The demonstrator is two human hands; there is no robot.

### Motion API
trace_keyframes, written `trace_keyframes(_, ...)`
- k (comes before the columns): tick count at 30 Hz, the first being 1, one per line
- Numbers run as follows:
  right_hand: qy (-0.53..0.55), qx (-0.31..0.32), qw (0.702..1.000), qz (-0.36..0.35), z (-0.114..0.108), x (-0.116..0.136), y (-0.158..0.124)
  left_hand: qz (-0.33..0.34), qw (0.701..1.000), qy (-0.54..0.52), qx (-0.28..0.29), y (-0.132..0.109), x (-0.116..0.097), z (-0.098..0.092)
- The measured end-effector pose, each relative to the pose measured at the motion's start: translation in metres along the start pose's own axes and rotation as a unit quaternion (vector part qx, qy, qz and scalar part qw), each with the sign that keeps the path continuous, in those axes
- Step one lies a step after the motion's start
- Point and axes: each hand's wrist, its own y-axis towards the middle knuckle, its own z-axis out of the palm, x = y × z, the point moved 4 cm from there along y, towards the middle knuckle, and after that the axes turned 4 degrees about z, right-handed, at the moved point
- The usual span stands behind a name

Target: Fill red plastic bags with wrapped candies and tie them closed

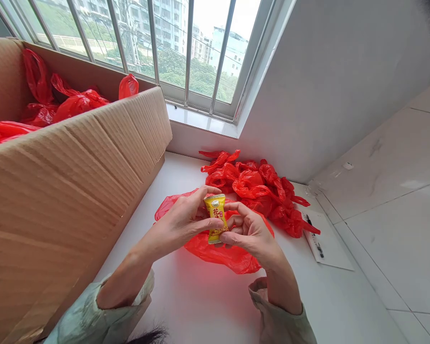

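Gripping a yellow packet point(215, 219), both hands point(215, 224) hover over a red bag point(215, 253), between cardboard box point(75, 177) and knotted bags point(265, 188).

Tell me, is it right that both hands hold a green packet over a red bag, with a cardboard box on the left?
Not quite: the packet is yellow, not green, as the head view shows. The left hand and right hand do hold it over the red bag, with the cardboard box on the left.

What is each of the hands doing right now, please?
Left hand: closed on the yellow packet.
Right hand: closed on the same packet.
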Motion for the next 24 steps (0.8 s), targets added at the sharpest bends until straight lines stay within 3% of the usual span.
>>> trace_keyframes(10,-0.018,-0.013,0.999,-0.042,-0.005,0.003,0.003,-0.026,0.98,0.184,0.068,-0.005,0.007,0.005)
trace_keyframes(16,0.018,-0.075,0.995,-0.068,-0.012,0.005,0.003,0.004,0.98,0.193,0.054,-0.002,0.005,0.005)
trace_keyframes(24,-0.007,-0.085,0.993,-0.076,-0.016,0.01,-0.001,0.012,0.974,0.222,0.031,-0.002,0.001,0.003)
